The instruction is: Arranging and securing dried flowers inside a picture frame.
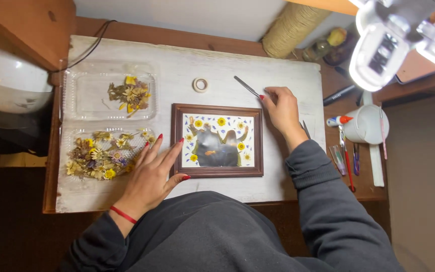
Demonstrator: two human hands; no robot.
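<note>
- A clear plastic tray (79,95) sits at the far left of the white board (177,60), its two compartments side by side, near and far.
- The far compartment holds a small heap of dried flowers (129,93), yellow and brown; the near one holds a bigger pile of flowers (99,156) in yellow, cream and purple.
- A picture frame (217,140) of dark wood lies flat at the middle of the board, long axis running left to right, with yellow pressed blooms on white inside.
- The left hand (152,176) lies flat, fingers spread wide, fingertips touching the frame's left edge and the tray's near compartment.
- The right hand (282,108) is just right of the frame's far corner, fingers closed on tweezers (246,86).
- The tweezers point far and left, their long axis slanted, the tip near a small roll of tape (200,84).
- At the right edge, a white jug (366,123) and a few pens (346,158).
</note>
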